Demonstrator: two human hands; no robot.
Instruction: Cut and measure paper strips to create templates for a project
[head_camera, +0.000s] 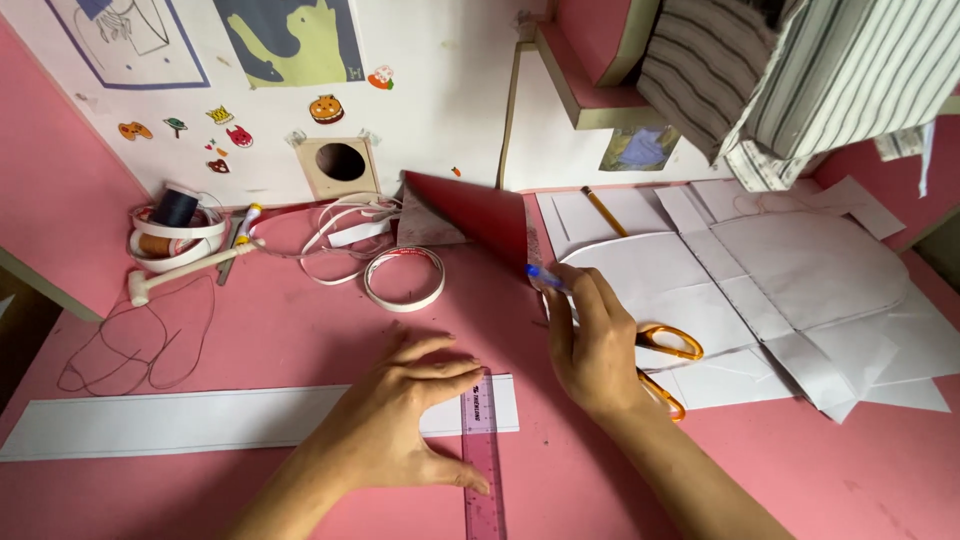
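My left hand (400, 415) lies flat with fingers spread on a long white paper strip (170, 420) and touches a translucent pink ruler (482, 450) that crosses the strip's right end. My right hand (592, 340) is over the pink table to the right, fingers closed around a blue pen (540, 276) whose tip points up and left. Orange-handled scissors (672, 345) lie under and just beyond that hand, partly hidden by it.
White paper pattern pieces (800, 280) and a pencil (604, 212) cover the right side. A red card (480, 210), a tape roll (404, 278), white cord, thread spools (172, 215) and a small white mallet (185, 270) lie at the back. Striped cloth (800, 80) hangs top right.
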